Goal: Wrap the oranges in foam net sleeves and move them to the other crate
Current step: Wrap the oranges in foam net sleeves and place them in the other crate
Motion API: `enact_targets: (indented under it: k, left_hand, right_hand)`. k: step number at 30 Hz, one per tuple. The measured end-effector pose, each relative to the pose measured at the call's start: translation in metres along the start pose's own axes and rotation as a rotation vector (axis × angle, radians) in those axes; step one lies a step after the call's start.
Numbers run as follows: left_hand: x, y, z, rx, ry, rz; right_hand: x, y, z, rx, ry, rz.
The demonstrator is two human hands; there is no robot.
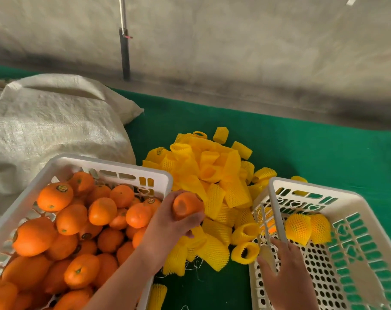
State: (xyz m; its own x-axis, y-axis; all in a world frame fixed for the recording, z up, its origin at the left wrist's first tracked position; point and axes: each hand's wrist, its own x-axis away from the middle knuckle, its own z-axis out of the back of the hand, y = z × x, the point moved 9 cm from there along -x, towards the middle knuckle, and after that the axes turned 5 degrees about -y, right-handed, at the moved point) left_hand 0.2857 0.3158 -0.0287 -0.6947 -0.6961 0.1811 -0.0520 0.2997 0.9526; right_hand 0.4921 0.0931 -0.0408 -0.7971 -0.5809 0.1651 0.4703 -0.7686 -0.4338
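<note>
My left hand (167,222) grips a bare orange (186,205) just past the right rim of the white crate (114,166) that is full of loose oranges (71,220). A heap of yellow foam net sleeves (212,180) lies on the green cloth between the two crates. My right hand (286,267) hovers with spread fingers over the left wall of the second white crate (324,189), holding nothing. Two sleeved oranges (306,229) lie at the far end of that crate.
A large white woven sack (49,126) lies at the left behind the full crate. Green cloth (313,148) covers the table. A dark pole (124,52) stands against the grey wall behind. One sleeve (156,296) lies near the front edge.
</note>
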Motion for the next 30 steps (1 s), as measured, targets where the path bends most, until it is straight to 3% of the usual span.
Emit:
enact_targets:
  k: [6,11,17,22,25,28,30]
  left_hand:
    - [-0.001,-0.013,-0.02,-0.796,0.051,-0.114]
    - [0.0,-0.042,-0.046,-1.123,-0.156,-0.147]
    - [-0.007,-0.057,-0.043,-1.271,-0.221,-0.116]
    - [-0.005,-0.062,-0.042,-1.342,-0.204,-0.095]
    - [-0.002,-0.062,-0.042,-1.375,-0.202,-0.068]
    - [-0.002,-0.064,-0.041,-1.404,-0.204,-0.036]
    - [-0.002,-0.066,-0.041,-1.429,-0.206,-0.031]
  right_hand:
    - [-0.004,0.005,-0.004,0.01,0.082,-0.007]
    - [-0.011,0.007,-0.007,-0.002,0.021,0.024]
    - [-0.002,-0.036,0.014,0.316,0.307,0.369]
    - [-0.027,-0.106,-0.006,0.011,0.067,0.519]
    - [-0.051,-0.169,-0.024,-0.017,0.019,0.664]
    - [-0.07,-0.217,-0.057,0.087,-0.034,0.774]
    - [-0.087,-0.226,-0.081,0.226,-0.084,0.75]
